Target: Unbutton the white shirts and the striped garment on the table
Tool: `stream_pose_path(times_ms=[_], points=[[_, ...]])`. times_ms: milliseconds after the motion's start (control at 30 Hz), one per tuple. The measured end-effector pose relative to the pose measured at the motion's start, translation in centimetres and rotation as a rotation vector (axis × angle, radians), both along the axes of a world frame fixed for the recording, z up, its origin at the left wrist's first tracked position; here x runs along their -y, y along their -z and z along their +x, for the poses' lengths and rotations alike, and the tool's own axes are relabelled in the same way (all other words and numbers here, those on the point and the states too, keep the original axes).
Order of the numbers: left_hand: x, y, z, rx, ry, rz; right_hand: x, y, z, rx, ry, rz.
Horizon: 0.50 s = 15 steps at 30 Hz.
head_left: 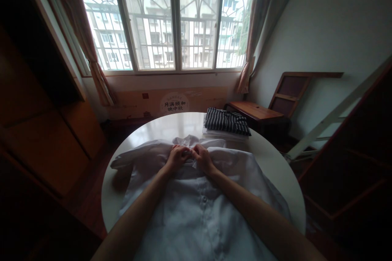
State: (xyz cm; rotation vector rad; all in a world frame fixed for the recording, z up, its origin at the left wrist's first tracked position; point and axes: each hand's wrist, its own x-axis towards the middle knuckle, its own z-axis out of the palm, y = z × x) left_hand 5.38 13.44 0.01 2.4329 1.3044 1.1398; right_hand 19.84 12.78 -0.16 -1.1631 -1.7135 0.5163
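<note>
A white button-up shirt [183, 204] lies spread over a round white table [147, 126], its collar end away from me and a row of buttons running down its middle. At the collar, my left hand [178, 156] pinches the fabric. My right hand [201, 158] grips the collar just beside it, so the two sets of fingertips almost meet. Whatever small part sits between the fingertips is too small to make out. One sleeve reaches out toward the left edge of the table.
Folded clothes, a black-and-white striped garment [226, 121] on white cloth [225, 134], rest at the table's far right. Beyond stand a wooden bench [255, 111] and a barred window [153, 24]. Wooden cabinets [45, 151] are on the left; a pale ladder [324, 122] leans at right.
</note>
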Motion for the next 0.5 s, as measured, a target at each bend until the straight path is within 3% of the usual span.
stream_pose_path(times_ms=[267,500], points=[[0.0,-0.4,0.3,0.042,-0.013,-0.012,0.0,-0.3,0.0,-0.067,0.01,-0.031],[0.2,-1.1,-0.8,0.261,-0.058,0.012,-0.9,-0.3,1.6,-0.219,0.278,-0.088]])
